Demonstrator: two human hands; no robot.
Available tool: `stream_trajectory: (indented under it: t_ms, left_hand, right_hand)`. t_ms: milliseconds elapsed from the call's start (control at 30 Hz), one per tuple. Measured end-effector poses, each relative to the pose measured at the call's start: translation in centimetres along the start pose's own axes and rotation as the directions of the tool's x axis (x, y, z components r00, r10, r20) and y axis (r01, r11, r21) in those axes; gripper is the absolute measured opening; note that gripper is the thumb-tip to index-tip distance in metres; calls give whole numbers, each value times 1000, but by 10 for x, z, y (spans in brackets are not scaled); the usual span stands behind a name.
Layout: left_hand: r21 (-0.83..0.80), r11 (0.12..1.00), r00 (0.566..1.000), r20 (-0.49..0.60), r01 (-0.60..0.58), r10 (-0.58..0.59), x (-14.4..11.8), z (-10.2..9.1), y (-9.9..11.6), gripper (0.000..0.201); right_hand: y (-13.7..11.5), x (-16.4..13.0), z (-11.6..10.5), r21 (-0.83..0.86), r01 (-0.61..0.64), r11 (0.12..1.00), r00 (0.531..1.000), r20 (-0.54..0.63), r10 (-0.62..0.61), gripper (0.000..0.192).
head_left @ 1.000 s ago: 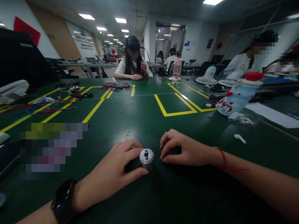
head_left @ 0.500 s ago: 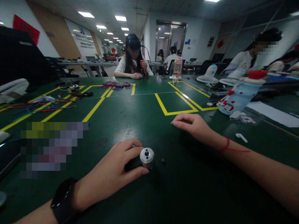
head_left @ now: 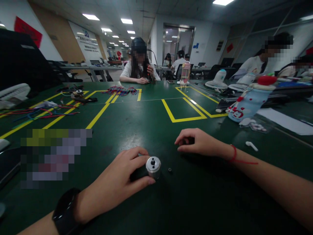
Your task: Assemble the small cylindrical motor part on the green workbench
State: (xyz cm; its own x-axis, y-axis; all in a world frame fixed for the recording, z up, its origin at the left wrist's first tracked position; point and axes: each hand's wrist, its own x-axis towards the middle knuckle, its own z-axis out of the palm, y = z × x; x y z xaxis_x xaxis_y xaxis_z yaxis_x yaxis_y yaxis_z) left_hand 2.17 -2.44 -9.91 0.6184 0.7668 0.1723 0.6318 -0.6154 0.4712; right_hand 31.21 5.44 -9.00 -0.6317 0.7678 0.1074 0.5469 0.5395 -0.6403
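Near the surface's [head_left: 156,120] front edge, the left hand [head_left: 117,182] wraps the rigid, probably heavy, smooth metal cylinder [head_left: 153,165] by its sides, while the right hand [head_left: 198,143] curls around something small and dark.

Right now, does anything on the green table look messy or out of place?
Yes. A tiny black ring-shaped part lies loose on the green table, beside the silver-capped black cylinder that the left hand grips. Tangled red and blue wires sprawl across the yellow tape lines at far left.
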Motion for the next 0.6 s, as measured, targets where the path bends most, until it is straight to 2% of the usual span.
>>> stream_trajectory:
  t_ms: [33,100,233,300,367,467,600]
  left_hand:
    - [0,1000,1000,2,2,-2,0,0,-1,23]
    - [1,1000,1000,9,7,-7,1,1,-4,22]
    - [6,1000,1000,27,13,-14,3,3,-5,22]
    - [8,1000,999,30,13,-13,2,1,-5,21]
    - [8,1000,999,36,9,-10,-2,-2,-7,20]
    - [12,1000,1000,27,-4,4,-9,-3,-11,21]
    - [26,1000,1000,12,-6,5,-14,-4,-13,22]
  right_hand:
    - [-8,-1,4,-6,72,997,994,79,-71,25]
    - [-19,-2,13,-39,182,982,973,152,-175,26]
    - [-29,-2,27,-87,237,968,962,158,-222,17]
    - [-37,0,32,3,216,976,971,103,-215,15]
    - [-48,4,38,122,198,973,980,-22,-196,15]
    - [-68,10,47,205,228,952,964,-186,-190,14]
    - [-86,13,53,208,248,946,955,-214,-204,13]
